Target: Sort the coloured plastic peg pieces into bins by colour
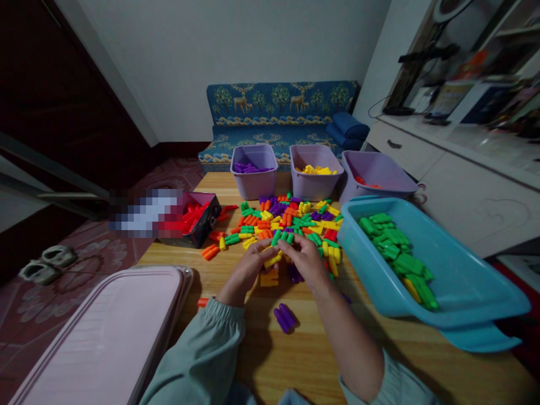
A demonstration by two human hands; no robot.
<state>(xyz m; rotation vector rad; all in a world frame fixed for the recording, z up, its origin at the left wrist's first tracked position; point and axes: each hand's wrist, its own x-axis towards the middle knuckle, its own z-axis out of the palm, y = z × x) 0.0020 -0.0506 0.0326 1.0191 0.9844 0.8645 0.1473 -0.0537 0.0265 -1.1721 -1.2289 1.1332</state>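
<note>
A heap of small plastic pegs [291,222] in green, yellow, orange, purple and red lies on the wooden table [304,349]. My left hand [247,270] and my right hand [306,259] meet at the heap's near edge, fingers pinched together on a yellow peg [273,260]. A green peg [282,236] sticks up just above my fingertips. A purple pair of pegs [286,318] lies alone on the table closer to me.
Three lilac bins stand behind the heap: purple pegs [253,169], yellow pegs [314,170], orange pegs [375,180]. A blue tub [455,281] of green pegs sits at the right, a dark box [198,216] of red pegs at the left, a pink lid [109,332] near left.
</note>
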